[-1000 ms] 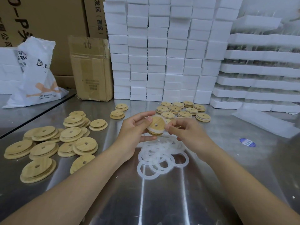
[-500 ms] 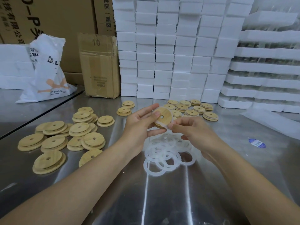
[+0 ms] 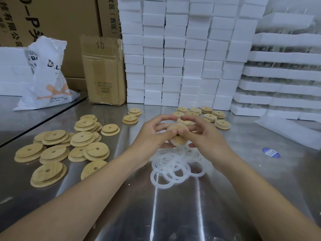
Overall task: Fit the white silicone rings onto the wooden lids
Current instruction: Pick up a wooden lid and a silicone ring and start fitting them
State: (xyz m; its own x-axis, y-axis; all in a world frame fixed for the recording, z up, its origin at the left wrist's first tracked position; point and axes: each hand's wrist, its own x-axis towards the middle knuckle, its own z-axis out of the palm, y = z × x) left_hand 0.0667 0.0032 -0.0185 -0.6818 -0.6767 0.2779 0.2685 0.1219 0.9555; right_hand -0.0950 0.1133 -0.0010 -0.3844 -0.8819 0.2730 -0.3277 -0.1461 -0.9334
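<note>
Progress looked partial: left hand (image 3: 152, 134) and right hand (image 3: 205, 136) both gripped one wooden lid (image 3: 179, 140); apparently finished lids (image 3: 210, 117) lay beyond, while many bare lids (image 3: 57, 152) and silicone rings (image 3: 173, 166) remained.

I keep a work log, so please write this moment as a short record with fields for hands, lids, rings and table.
left hand: grips held lid
right hand: grips the same lid
held lid: above the rings, white ring at its lower edge
rings: loose pile on the table, under the hands
left lids: many, spread and stacked
far lids: small group behind the hands
table: shiny metal
</note>
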